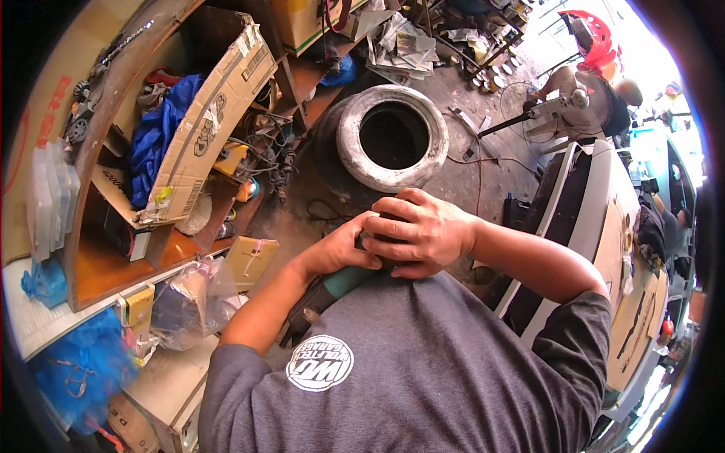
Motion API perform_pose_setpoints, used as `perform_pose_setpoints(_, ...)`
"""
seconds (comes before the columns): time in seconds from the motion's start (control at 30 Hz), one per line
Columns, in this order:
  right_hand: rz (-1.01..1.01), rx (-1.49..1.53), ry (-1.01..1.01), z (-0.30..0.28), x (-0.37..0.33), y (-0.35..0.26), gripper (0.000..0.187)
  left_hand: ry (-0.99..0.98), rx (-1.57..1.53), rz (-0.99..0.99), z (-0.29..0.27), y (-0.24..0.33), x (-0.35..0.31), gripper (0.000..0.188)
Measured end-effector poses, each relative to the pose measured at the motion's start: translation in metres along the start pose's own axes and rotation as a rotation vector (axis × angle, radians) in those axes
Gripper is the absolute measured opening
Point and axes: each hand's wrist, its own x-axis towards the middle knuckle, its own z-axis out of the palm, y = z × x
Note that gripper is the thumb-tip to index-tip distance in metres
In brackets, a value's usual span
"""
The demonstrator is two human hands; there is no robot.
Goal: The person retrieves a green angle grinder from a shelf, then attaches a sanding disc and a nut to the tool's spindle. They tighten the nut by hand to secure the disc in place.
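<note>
My left hand (pixel 338 248) and my right hand (pixel 424 235) meet in front of my chest, both with fingers curled. They close round a dark, teal-green thing (pixel 349 281) with a rounded body, which looks like a power tool. Most of it is hidden by my fingers and grey shirt, so its exact kind cannot be made out. My right fingers lie across its top, and my left hand wraps its near left side. Just beyond my hands stands a worn tyre (pixel 355 155), its top ring whitish, lying flat on the floor.
At left, a wooden shelf (pixel 181 253) holds a torn cardboard box (pixel 208 128) with blue cloth. Blue plastic bags (pixel 83 370) lie below. At right are a standing fan (pixel 529 113), a person (pixel 578 94) and long grey panels (pixel 581 219). Newspapers (pixel 400 49) are piled beyond the tyre.
</note>
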Motion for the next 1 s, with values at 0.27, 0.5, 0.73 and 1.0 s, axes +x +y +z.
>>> perform_pose_setpoints(0.27,0.292,-0.074,0.16,0.015,0.006,-0.021,0.064,0.057,-0.032,0.017,0.004,0.0,-0.004,0.081)
perform_pose_setpoints(0.5,0.337,-0.043,0.042,0.007,0.003,-0.025,0.078,0.002,0.057,0.021,0.0,0.009,0.0,0.078)
perform_pose_setpoints(0.73,-0.039,0.005,-0.182,-0.022,-0.002,-0.004,0.081,-0.147,0.002,-0.178,-0.009,0.021,0.003,0.094)
perform_pose_setpoints(1.0,-0.039,0.025,0.025,-0.005,-0.009,-0.006,0.072,-0.176,0.162,-0.169,-0.008,0.029,0.003,0.115)
